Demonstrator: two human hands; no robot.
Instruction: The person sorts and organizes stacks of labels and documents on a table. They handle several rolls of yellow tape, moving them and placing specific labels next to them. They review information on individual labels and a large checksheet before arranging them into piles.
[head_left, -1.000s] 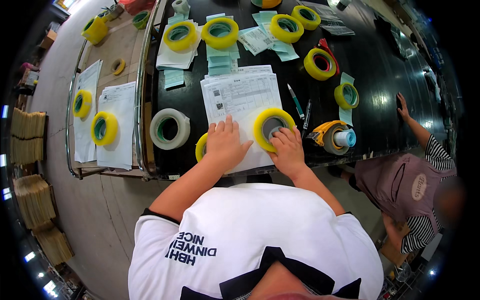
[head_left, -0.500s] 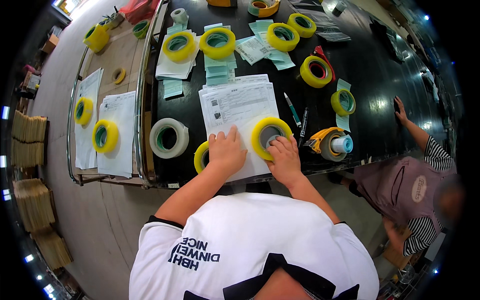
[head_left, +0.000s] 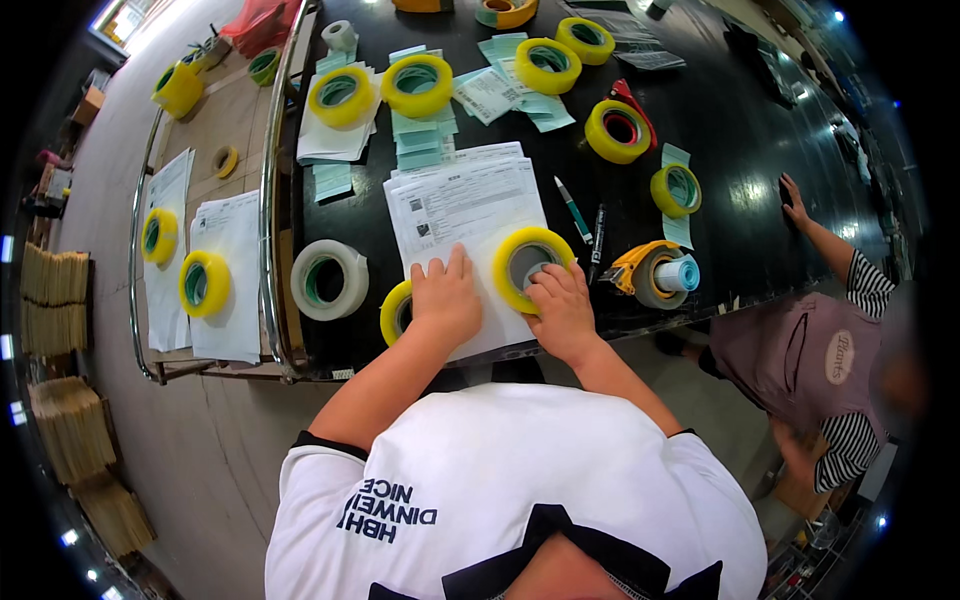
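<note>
My left hand (head_left: 447, 297) lies with its fingers stretched out on a stack of printed sheets (head_left: 465, 198) in front of me. Beside its wrist, partly covered, sits a yellow tape roll (head_left: 391, 312). A larger roll of yellow packing tape (head_left: 507, 262) rests flat on the sheets' right side. My right hand (head_left: 561, 306) grips that roll's lower right rim, fingertips curled over toward its core. Right of this roll lie a white-and-green pen (head_left: 573, 210) and a black marker (head_left: 598, 243).
An orange tape dispenser (head_left: 628, 270) stands near the table's front edge. A clear tape roll (head_left: 347, 295) sits at left. Several yellow rolls weigh down papers farther back. A metal-railed cart (head_left: 270, 200) adjoins the table's left side. At right, a co-worker's hand (head_left: 794, 203) touches the table.
The view has shifted slightly, so the table's things appear a little farther left. Both hands keep their places on the sheets and the tape roll.
</note>
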